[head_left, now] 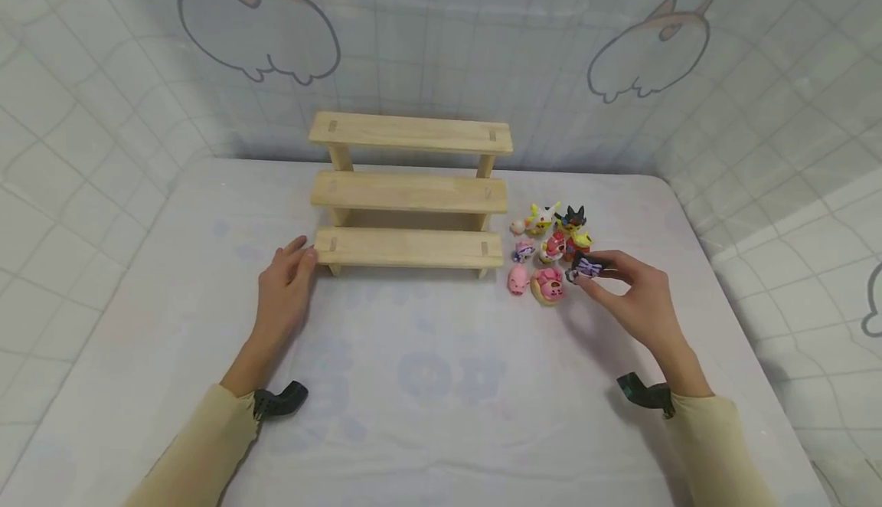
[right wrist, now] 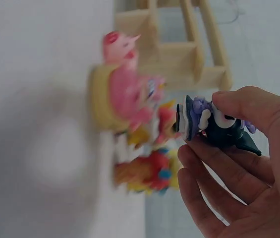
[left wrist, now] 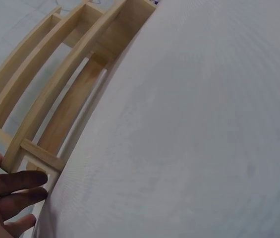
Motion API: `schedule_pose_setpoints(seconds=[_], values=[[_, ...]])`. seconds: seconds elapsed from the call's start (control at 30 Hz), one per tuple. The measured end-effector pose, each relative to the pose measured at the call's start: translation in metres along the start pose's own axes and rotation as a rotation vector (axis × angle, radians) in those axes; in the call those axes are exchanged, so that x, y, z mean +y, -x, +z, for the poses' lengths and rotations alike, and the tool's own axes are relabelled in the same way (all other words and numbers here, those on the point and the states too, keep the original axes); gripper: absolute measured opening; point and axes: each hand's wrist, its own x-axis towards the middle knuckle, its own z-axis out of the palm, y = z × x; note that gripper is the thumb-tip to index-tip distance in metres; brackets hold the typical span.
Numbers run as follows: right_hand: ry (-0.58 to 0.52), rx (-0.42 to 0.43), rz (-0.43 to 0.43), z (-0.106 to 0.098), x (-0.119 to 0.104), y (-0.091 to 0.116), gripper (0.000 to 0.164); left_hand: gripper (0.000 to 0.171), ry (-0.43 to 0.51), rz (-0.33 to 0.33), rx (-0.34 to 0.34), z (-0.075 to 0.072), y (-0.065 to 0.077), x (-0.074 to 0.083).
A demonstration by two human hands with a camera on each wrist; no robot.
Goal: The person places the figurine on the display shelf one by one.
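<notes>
My right hand [head_left: 637, 300] pinches a small black, purple and white figurine [right wrist: 211, 121] between thumb and fingers, raised a little above the table. Just left of it stands a cluster of toy figurines: a pink one in a tan ring [head_left: 547, 286], a pink pig [head_left: 518, 279], a purple-pink one [head_left: 524, 250] and several more colourful ones. At the left end of a three-tier wooden stand [head_left: 409, 248], my left hand [head_left: 284, 285] rests with its fingers loosely extended. In the left wrist view, those fingertips [left wrist: 33, 181] lie beside the stand's lowest tier.
A pale cloth covers the table [head_left: 427, 415]. Behind it hangs a white grid-patterned curtain [head_left: 455, 47] with cartoon animal outlines, which continues along both sides. The stand's top tier [head_left: 409, 132] rises close to the back curtain.
</notes>
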Motion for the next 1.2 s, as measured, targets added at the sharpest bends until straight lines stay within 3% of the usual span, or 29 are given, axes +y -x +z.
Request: schedule_pose_setpoints(seconds=[0.27,0.6,0.87,1.07,1.2], values=[[-0.072,-0.006,-0.084,0.006,-0.035,-0.039,0.039,0.050,-0.009,0.017,-0.026,0.000,0.001,-0.001],[-0.145,-0.057,-0.177,0.029,-0.089,-0.093,0.038,0.054,-0.049,0.041,-0.027,0.001,0.000,-0.006],[-0.283,-0.106,-0.200,0.054,-0.132,-0.136,0.037,0.053,-0.059,0.047,-0.017,0.003,0.000,-0.009],[-0.341,-0.071,-0.255,0.078,-0.159,-0.172,0.037,0.051,-0.049,0.048,0.008,0.006,0.002,-0.006],[-0.367,-0.089,-0.222,0.089,-0.176,-0.192,0.037,0.052,-0.054,0.060,0.015,0.009,0.003,-0.007]])
